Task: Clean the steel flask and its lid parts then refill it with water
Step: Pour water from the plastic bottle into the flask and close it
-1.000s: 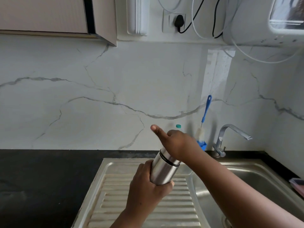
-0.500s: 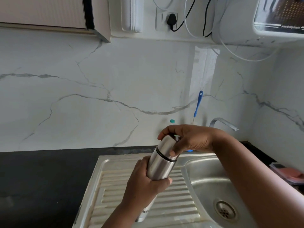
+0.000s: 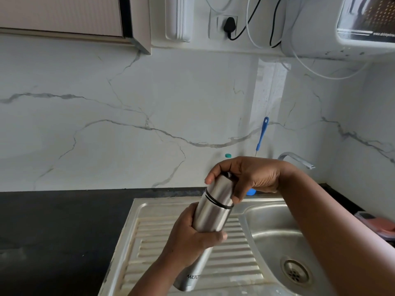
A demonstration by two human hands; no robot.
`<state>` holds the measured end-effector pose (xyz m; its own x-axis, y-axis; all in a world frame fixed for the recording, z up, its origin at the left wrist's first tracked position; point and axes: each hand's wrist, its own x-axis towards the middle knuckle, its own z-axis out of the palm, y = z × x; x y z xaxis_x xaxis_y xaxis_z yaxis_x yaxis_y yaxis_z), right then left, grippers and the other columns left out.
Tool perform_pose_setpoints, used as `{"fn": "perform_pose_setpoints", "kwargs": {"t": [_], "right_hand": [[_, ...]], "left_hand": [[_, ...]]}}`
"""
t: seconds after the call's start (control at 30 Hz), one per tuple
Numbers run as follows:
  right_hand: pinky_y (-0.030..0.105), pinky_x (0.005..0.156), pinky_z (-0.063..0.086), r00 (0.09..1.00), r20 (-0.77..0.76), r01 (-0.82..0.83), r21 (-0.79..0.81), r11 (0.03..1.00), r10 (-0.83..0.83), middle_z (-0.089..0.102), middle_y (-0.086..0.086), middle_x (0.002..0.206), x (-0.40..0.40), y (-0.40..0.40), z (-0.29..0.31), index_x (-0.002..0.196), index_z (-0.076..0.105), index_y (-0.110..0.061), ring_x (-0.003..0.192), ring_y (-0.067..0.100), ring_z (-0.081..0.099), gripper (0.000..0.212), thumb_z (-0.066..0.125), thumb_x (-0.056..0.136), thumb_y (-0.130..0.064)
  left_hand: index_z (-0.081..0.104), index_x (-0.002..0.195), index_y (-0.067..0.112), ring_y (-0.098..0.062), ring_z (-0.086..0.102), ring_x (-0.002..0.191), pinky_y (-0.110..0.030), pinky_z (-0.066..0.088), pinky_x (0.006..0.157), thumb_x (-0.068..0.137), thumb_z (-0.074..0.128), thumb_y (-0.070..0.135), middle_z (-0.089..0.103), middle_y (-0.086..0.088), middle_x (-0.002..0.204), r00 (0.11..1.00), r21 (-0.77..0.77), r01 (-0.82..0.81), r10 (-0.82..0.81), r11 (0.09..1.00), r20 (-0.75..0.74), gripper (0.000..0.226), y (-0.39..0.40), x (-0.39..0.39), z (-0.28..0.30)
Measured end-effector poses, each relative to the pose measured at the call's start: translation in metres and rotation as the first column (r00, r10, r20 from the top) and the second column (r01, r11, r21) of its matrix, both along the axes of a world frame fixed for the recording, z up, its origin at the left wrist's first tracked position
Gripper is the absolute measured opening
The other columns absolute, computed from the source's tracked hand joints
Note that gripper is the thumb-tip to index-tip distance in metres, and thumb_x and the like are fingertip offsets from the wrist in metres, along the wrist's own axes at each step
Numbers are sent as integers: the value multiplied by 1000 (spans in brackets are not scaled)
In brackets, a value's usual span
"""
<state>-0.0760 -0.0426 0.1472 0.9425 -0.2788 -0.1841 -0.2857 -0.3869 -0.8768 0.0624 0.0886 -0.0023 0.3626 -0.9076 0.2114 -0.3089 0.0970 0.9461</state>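
Both hands grip the steel flask above the sink's draining board, in the lower centre of the frame.

The left hand (image 3: 192, 236) wraps around the body of the steel flask (image 3: 211, 216), which tilts with its top toward the upper right. The right hand (image 3: 245, 176) curls over the lid (image 3: 220, 189) from above, fingers and thumb clamped on it. At lower right lies the sink (image 3: 269, 223); its tap (image 3: 297, 159) shows behind the right wrist. A dark worktop (image 3: 59, 227) fills the lower left.
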Motion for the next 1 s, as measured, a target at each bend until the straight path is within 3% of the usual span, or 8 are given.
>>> {"fn": "perform_pose_setpoints", "kwargs": {"t": [0.2,0.37,0.5,0.6,0.77,0.9,1.0], "right_hand": [[45,94,53,994,31,106,-129,986,-103,67,6,113,-9,-3,2,109,70,-24,101,26,66,53,73,69,11],[48,92,54,987,-16,154,-234,960,-163,69,2,111,-20,-19,6,105,71,-35,105,28,65,42,77,67,-17],[40,77,61,971,-77,189,-324,927,-225,70,5,101,-36,-34,4,104,70,-23,93,24,70,28,76,77,-27],[37,72,61,940,-175,211,-377,902,-293,71,12,92,-49,-45,3,99,68,-12,74,30,73,43,71,77,-48],[30,65,57,847,-263,256,-558,789,-461,65,15,66,-59,-51,1,84,52,-6,52,28,69,71,44,82,-76],[32,59,57,914,-212,217,-467,857,-347,62,10,81,-70,-66,-1,101,60,-10,56,29,67,59,68,74,-62],[36,65,61,961,-163,157,-340,927,-223,61,10,107,-79,-79,-3,114,53,-19,81,27,69,58,83,70,-40]], "left_hand": [[61,92,47,-9,69,79,-35,60,72,49,88,38,71,10,88,1000,20,-17,17,1000,-10,51,-5,-8,6],[61,96,43,-7,69,80,-39,60,74,48,87,40,71,11,91,998,45,-56,55,997,11,55,-22,-25,9],[60,96,42,-9,68,80,-45,59,74,49,87,41,69,10,90,994,43,-101,99,994,49,54,-40,-48,6],[58,96,46,-9,67,82,-47,58,74,49,86,43,67,11,93,990,32,-121,118,992,81,54,-54,-66,3],[54,96,52,-3,64,85,-41,58,77,49,83,47,63,16,98,979,18,-170,166,985,121,56,-68,-90,2],[51,98,57,-3,64,86,-41,58,77,50,83,43,62,15,100,974,15,-193,189,981,125,59,-74,-97,0],[51,103,55,-3,64,88,-41,58,76,50,84,42,64,17,100,975,26,-179,174,984,138,63,-78,-95,-1]]}}
